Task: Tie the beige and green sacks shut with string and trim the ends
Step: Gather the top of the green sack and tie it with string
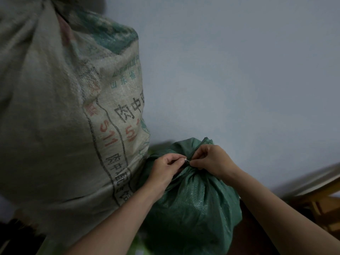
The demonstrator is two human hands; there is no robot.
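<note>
A small green woven sack [198,203] stands low in the middle, its neck gathered into a bunch. My left hand [165,168] and my right hand [211,161] meet at that neck, each pinching an end of a thin pale string [185,160]. Only a short bit of string shows between the fingertips; the rest is hidden by the fingers and folds. A tall beige printed sack [60,111] stands to the left, touching the green one, its top bunched at the upper left.
A pale blue wall [239,70] rises behind the sacks. A wooden frame [320,197] sits at the lower right. Dark floor shows at the bottom left and beside the green sack.
</note>
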